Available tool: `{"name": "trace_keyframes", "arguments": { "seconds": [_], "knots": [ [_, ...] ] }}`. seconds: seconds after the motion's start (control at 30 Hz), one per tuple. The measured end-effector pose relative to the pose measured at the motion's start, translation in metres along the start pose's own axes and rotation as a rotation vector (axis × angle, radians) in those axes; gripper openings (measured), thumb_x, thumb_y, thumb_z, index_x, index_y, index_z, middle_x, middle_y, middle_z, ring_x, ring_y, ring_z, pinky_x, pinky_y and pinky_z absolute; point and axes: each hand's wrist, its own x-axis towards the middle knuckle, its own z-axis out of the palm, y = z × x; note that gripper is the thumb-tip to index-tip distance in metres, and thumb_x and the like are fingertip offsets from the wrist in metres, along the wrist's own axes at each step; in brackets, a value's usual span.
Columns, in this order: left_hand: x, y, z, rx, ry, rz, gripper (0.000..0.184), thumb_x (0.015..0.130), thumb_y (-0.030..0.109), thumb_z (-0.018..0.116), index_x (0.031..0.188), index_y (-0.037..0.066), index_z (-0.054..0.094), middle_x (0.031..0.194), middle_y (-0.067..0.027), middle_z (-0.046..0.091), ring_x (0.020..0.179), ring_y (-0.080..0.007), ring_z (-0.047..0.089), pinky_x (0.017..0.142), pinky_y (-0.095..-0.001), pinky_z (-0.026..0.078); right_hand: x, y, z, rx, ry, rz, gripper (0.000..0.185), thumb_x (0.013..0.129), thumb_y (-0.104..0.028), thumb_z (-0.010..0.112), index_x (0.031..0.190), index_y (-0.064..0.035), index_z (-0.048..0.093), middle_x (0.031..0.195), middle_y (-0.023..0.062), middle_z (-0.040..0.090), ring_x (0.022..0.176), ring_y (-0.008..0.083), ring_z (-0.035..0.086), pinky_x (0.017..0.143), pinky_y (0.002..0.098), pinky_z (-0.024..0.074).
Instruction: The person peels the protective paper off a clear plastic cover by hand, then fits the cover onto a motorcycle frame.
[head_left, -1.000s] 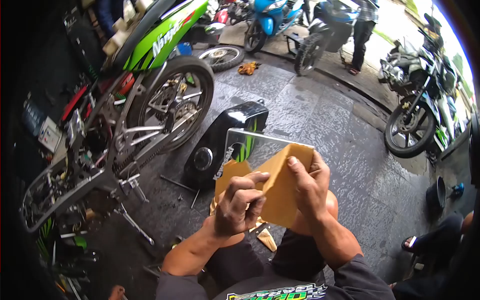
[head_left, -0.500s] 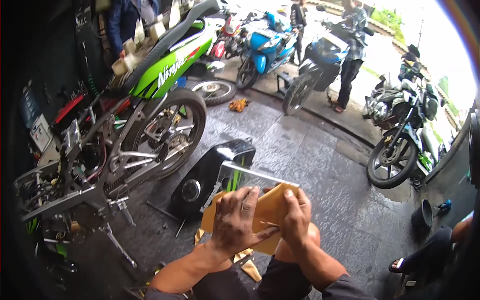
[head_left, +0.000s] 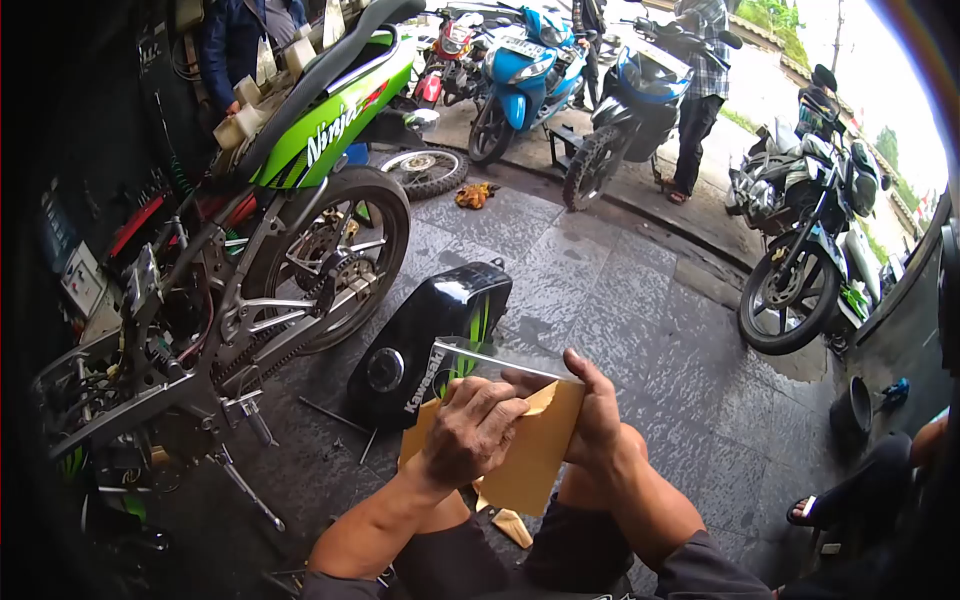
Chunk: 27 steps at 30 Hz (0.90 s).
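Note:
In front of my knees is a clear plastic sheet [head_left: 500, 361] with brown backing paper [head_left: 538, 455] over its lower part. The fingers of my left hand [head_left: 468, 430] are curled closed at the paper's torn upper edge, pinching it. My right hand [head_left: 600, 415] grips the sheet's right edge, thumb up and the other fingers partly hidden behind it. Just beyond the sheet, a black fuel tank [head_left: 425, 320] with green stripes lies on the floor. Torn paper scraps [head_left: 513, 528] lie between my feet.
On the left stands a partly stripped motorcycle [head_left: 300, 270] with a green tail panel. A loose wheel [head_left: 425, 172] and an orange rag [head_left: 476, 195] lie beyond. Parked motorcycles [head_left: 525, 75] and people line the entrance. A black bucket [head_left: 850, 412] stands right, near a seated person's leg [head_left: 860, 490].
My right hand has shifted from pinching the paper's upper corner to gripping the sheet's edge. My left hand's fingers have curled onto the paper's torn edge. The view has shifted slightly.

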Motion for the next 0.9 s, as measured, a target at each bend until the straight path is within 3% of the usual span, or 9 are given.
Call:
{"name": "trace_keyframes", "arguments": {
  "seconds": [0.13, 0.17, 0.23, 0.37, 0.53, 0.7, 0.83, 0.9],
  "knots": [
    [-0.001, 0.004, -0.002, -0.092, -0.038, 0.044, 0.03, 0.073, 0.006, 0.074, 0.102, 0.007, 0.065, 0.098, -0.0055, 0.061, 0.092, -0.0247, 0.061, 0.08, -0.0376, 0.044, 0.0, 0.002, -0.003, 0.199, -0.094, -0.059, 0.072, 0.094, -0.043, 0.034, 0.14, 0.0113, 0.042, 0.138, 0.0277, 0.053, 0.126, 0.0388, 0.053, 0.111, 0.0504, 0.0385],
    [0.0, 0.005, -0.003, -0.127, -0.062, 0.052, 0.03, 0.074, 0.007, 0.074, 0.102, 0.007, 0.066, 0.102, -0.0061, 0.061, 0.096, -0.0244, 0.061, 0.082, -0.0375, 0.044, 0.002, 0.001, -0.007, 0.303, -0.263, -0.041, 0.073, 0.093, -0.044, 0.034, 0.141, 0.0115, 0.041, 0.141, 0.0278, 0.049, 0.131, 0.0404, 0.049, 0.113, 0.0512, 0.0354],
    [-0.006, 0.012, -0.005, -0.152, -0.092, 0.035, 0.03, 0.073, 0.008, 0.075, 0.102, 0.007, 0.066, 0.101, -0.0052, 0.062, 0.095, -0.0239, 0.061, 0.082, -0.0373, 0.044, -0.005, -0.005, -0.002, 0.259, -0.17, -0.069, 0.074, 0.093, -0.043, 0.034, 0.142, 0.012, 0.039, 0.143, 0.0283, 0.047, 0.133, 0.0418, 0.047, 0.115, 0.052, 0.033],
    [-0.007, 0.016, -0.006, -0.246, -0.093, 0.107, 0.029, 0.073, 0.009, 0.077, 0.099, 0.008, 0.066, 0.101, -0.0036, 0.062, 0.093, -0.0236, 0.06, 0.084, -0.0374, 0.044, 0.002, -0.015, -0.018, 0.343, -0.205, -0.091, 0.072, 0.092, -0.04, 0.036, 0.14, 0.013, 0.04, 0.144, 0.0296, 0.046, 0.133, 0.0432, 0.047, 0.117, 0.0544, 0.0304],
    [-0.013, 0.028, -0.015, -0.361, -0.168, 0.076, 0.028, 0.072, 0.008, 0.077, 0.098, 0.008, 0.067, 0.099, -0.0031, 0.062, 0.096, -0.0232, 0.06, 0.087, -0.0395, 0.044, -0.003, -0.028, -0.01, 0.298, -0.029, -0.222, 0.066, 0.092, -0.038, 0.035, 0.129, 0.0145, 0.053, 0.126, 0.0308, 0.06, 0.119, 0.0455, 0.058, 0.112, 0.0552, 0.0372],
    [-0.029, 0.036, -0.028, -0.523, -0.193, -0.033, 0.024, 0.074, 0.006, 0.075, 0.097, 0.008, 0.068, 0.098, -0.0047, 0.062, 0.095, -0.0248, 0.06, 0.091, -0.0415, 0.044, 0.001, -0.041, -0.021, 0.244, 0.033, -0.309, 0.063, 0.092, -0.035, 0.036, 0.128, 0.0131, 0.055, 0.126, 0.0294, 0.062, 0.12, 0.0438, 0.059, 0.113, 0.0552, 0.0356],
    [-0.046, 0.026, -0.036, -0.809, 0.002, -0.281, 0.009, 0.09, 0.014, 0.065, 0.092, 0.006, 0.065, 0.093, -0.0087, 0.061, 0.09, -0.0264, 0.058, 0.087, -0.0411, 0.045, -0.002, -0.046, -0.027, 0.268, 0.025, -0.358, 0.063, 0.093, -0.033, 0.032, 0.128, 0.0144, 0.053, 0.125, 0.0316, 0.061, 0.118, 0.0453, 0.06, 0.11, 0.056, 0.0393],
    [-0.05, 0.031, -0.035, -0.89, 0.126, -0.41, 0.024, 0.099, 0.028, 0.056, 0.085, 0.01, 0.061, 0.086, -0.0062, 0.057, 0.087, -0.0206, 0.053, 0.081, -0.0359, 0.043, -0.002, -0.045, -0.03, 0.269, -0.077, -0.371, 0.063, 0.093, -0.032, 0.031, 0.129, 0.0145, 0.053, 0.124, 0.0312, 0.062, 0.118, 0.0457, 0.059, 0.11, 0.0569, 0.0394]
  ]
}}
